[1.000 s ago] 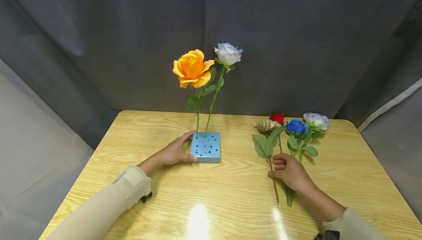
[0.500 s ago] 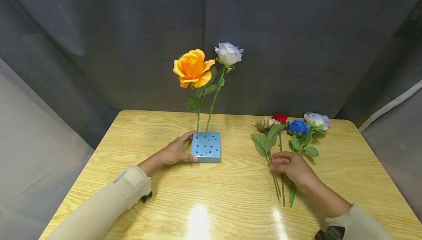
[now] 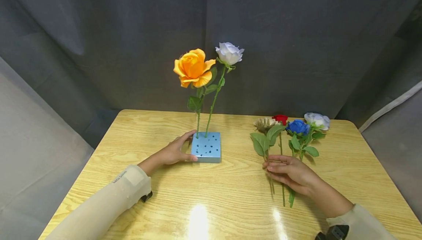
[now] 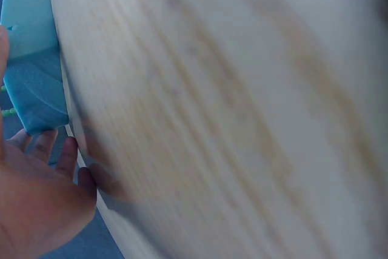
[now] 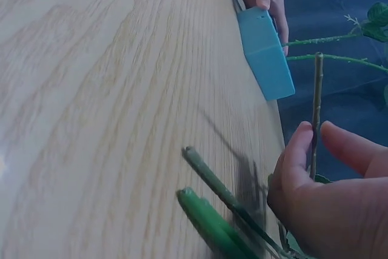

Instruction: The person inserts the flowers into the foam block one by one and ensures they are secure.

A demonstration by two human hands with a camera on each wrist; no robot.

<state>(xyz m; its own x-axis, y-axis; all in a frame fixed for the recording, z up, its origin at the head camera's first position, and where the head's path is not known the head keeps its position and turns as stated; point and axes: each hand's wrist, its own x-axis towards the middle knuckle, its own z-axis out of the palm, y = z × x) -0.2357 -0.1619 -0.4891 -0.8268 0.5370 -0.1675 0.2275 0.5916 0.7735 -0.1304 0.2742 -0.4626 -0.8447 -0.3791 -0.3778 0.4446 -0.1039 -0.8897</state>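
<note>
A light blue block (image 3: 211,156) with several holes stands on the table, an orange rose (image 3: 192,67) and a white rose (image 3: 229,54) upright in its rear holes. My left hand (image 3: 172,154) grips the block's left side, thumb at the front corner and fingers at the back. Over at the right, my right hand (image 3: 293,172) pinches the stem (image 5: 317,95) of a beige flower (image 3: 265,123) between thumb and fingers. The right wrist view has the stem's bare end sticking out past the fingertips. That flower's green leaves (image 3: 260,143) spread above the hand.
Beside the right hand lie a red rose (image 3: 280,119), a blue rose (image 3: 298,126) and a pale blue-white rose (image 3: 317,120), stems toward the front. The wooden table (image 3: 158,203) ends at a dark grey curtain (image 3: 148,49) behind.
My right hand has drawn the beige flower's stem slightly left, away from the other stems, and its lower end has tilted. The red rose has shifted a little right. My left hand stays put.
</note>
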